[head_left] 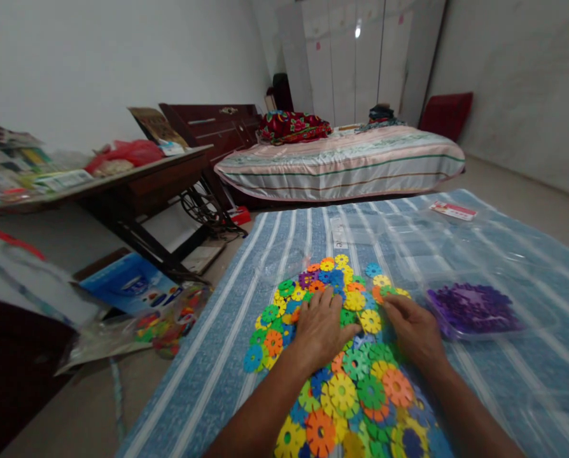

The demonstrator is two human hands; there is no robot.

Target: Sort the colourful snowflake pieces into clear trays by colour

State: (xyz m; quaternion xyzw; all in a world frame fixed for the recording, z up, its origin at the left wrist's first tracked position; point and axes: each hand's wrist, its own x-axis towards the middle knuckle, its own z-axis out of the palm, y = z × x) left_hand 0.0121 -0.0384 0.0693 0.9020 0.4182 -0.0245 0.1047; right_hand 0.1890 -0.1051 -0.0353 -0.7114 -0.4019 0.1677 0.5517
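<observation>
A spread of many flat plastic snowflake discs [356, 381] in yellow, green, orange, blue and purple lies on a blue striped cloth [217, 375]. My left hand [320, 327] rests palm down on the middle of the pile, fingers together and flat. My right hand [415, 331] rests palm down on the pile's right side, fingers pointing left toward a yellow disc [370, 321]. Neither hand grips anything that I can see. A clear plastic tray [475, 312] just right of my right hand holds only purple discs.
Clear empty trays [408, 248] and a small pink card [453, 210] lie further back on the cloth. To the left stand a cluttered wooden table [136, 178], a blue box [126, 286] and a bag of discs [170, 321] on the floor. A bed [342, 162] is behind.
</observation>
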